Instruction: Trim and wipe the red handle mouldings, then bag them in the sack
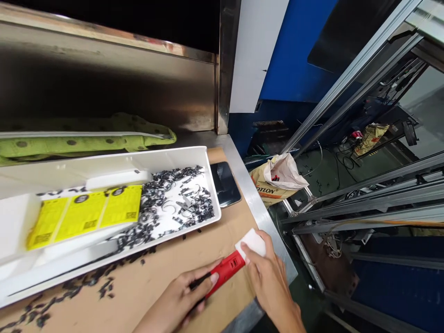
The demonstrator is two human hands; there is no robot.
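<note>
1. The left hand is closed around the lower end of a red part; its fingers hide that end, and a dark piece within the grasp is hard to make out.
2. The right hand pinches a white block between thumb and fingers, against the red part's upper end. Its palm and lower fingers are partly hidden.
3. Both hands are over the bench's near right corner, the right wrist crossing the metal edge there. The red part is above the brown surface, well apart from the tray.
4. That surface forms a strip between hands and tray, narrowing toward the far right corner, where a phone lies between tray and right edge; the tray's rim covers its left side.
5. The white tray is cut off at left. Inside are black scraps, slightly blurred, and a yellow label sheet on white pieces; more scraps lie along the near wall.
6. Behind the tray, a green spotted cloth runs out of view at left.
7. Beyond the right edge stands an open sack, its lettering partly hidden.
</note>
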